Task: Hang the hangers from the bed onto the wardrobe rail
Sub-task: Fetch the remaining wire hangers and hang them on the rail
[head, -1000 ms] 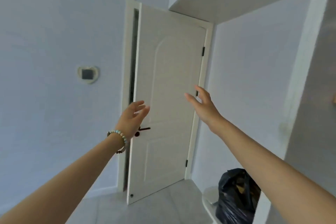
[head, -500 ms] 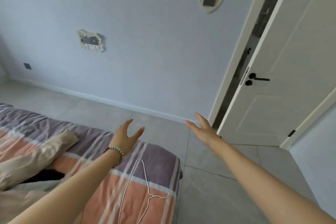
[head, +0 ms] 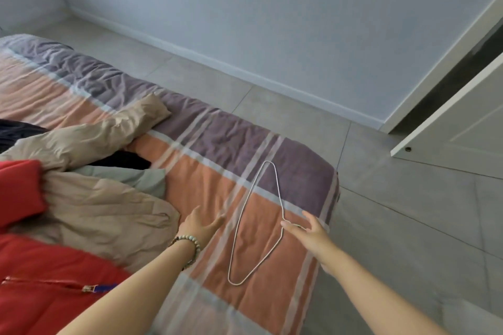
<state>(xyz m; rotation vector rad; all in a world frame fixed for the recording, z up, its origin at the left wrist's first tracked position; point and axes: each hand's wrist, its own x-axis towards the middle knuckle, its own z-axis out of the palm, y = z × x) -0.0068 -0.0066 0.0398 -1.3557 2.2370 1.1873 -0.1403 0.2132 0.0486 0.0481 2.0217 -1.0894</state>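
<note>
A thin white wire hanger (head: 242,215) lies flat on the striped orange and purple bedspread (head: 212,171), near the bed's right corner. My right hand (head: 310,231) hovers with spread fingers just over the hanger's hook, which it partly hides; I cannot tell if it touches. My left hand (head: 200,226), with a bead bracelet at the wrist, is held open above the bedspread just left of the hanger. Neither hand holds anything. The wardrobe rail is out of view.
Beige clothes (head: 95,198), a red garment (head: 32,275) and a dark item (head: 122,160) are piled on the bed's left side. Grey tiled floor (head: 394,212) runs along the right. A white door (head: 457,122) stands ajar at the right edge.
The view swung from the door down to the bed. Both hands dropped toward the bedspread, and my right hand came over the hanger's hook.
</note>
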